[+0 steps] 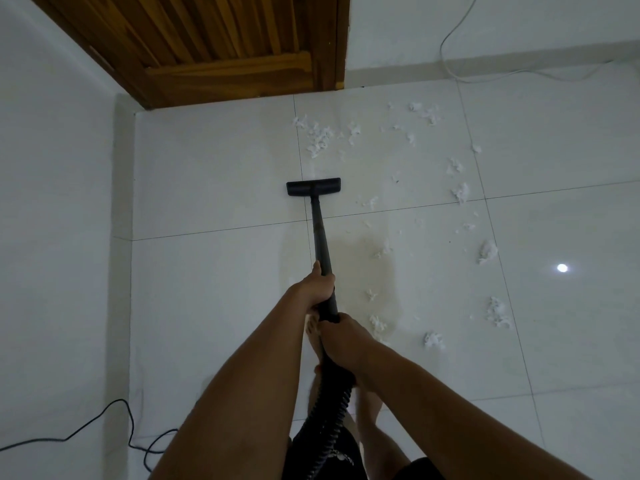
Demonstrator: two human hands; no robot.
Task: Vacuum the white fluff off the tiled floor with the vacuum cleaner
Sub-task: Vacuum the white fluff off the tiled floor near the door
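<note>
Left hand and right hand each held a grip clamped round the wand, the left farther down the tube, the right by the hose. The nozzle lay flat on the floor. Fluff lay scattered ahead and rightward, clear of the nozzle.

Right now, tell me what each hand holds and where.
Both grip the vacuum tube: left hand on its upper part, right hand just behind, at the end where the hose joins.
</note>
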